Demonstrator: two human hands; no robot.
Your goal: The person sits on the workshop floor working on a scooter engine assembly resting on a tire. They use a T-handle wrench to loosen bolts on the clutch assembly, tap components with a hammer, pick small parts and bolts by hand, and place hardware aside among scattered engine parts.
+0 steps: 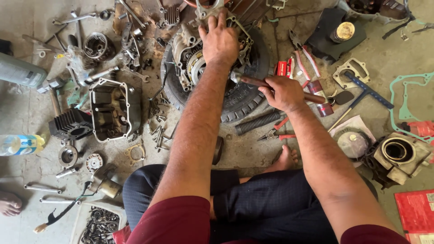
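Concrete floor [253, 149] w/ scattered parts, wrenches. Engine [190, 58], greasy, clutch exposed, sits on tire [239, 101]. Left hand [220, 41] flat on it, open; right hand [284, 92] fisted round hammer [257, 82].

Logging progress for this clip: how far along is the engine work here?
Done: the cylinder, side cover and many bolts lie off on the floor. In hand: the left hand steadies the engine case on the tyre; the right hand grips a hammer handle. Left: the case looks open, gaskets unused.
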